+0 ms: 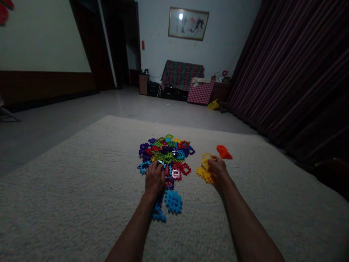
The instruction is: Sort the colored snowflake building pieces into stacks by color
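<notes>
Nearest me on the mat [81, 174], blue pieces [173, 202] lie apart, seemingly grouped by colour. My left hand [155, 178] curves over, partly hiding, the mixed pile [170, 157]; I cannot tell its grip. Toward the right edge, my right hand [219, 167] pinches a yellow piece [204, 163]; an orange stack [223, 151] lies beyond.

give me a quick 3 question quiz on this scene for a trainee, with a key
1. True or false: the right hand is closer to the mixed-colour pile than the left hand is.
2. Which colour are the pieces at the right hand? a) purple b) yellow c) green
3. Fill in: the small cluster lying just beyond the right hand is ____.

Key: 1 false; 2 b; 3 orange.
</notes>
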Action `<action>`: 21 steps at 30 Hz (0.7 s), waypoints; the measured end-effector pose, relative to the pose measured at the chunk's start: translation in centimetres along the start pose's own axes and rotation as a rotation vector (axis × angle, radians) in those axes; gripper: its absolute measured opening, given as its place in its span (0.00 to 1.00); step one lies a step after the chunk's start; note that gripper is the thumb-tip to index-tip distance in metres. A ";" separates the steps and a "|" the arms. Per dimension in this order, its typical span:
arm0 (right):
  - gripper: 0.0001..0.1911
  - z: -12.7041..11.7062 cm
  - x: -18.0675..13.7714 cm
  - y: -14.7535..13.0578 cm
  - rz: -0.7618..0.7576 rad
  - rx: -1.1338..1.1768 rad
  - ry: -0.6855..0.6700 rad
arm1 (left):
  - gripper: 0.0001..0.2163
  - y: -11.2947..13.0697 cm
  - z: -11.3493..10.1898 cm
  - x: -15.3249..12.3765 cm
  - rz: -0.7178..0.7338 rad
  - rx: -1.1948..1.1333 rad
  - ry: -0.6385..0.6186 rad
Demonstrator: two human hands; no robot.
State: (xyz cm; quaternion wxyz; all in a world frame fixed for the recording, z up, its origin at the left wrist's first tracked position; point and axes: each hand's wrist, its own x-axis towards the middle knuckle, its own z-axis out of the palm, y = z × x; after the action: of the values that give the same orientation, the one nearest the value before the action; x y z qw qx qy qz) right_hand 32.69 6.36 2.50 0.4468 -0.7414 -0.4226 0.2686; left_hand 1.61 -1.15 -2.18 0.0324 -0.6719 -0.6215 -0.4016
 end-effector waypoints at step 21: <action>0.16 12.7 -9.2 -8.5 -0.783 -0.463 -0.291 | 0.08 1.2 -2.5 0.5 -0.198 0.071 -0.104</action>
State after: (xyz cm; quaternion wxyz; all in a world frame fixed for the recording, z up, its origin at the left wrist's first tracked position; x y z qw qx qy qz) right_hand 14.94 5.99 4.45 0.2736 -0.5612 -0.7771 0.0799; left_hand 1.34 -2.34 0.30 -0.0156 -0.6256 -0.6994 -0.3452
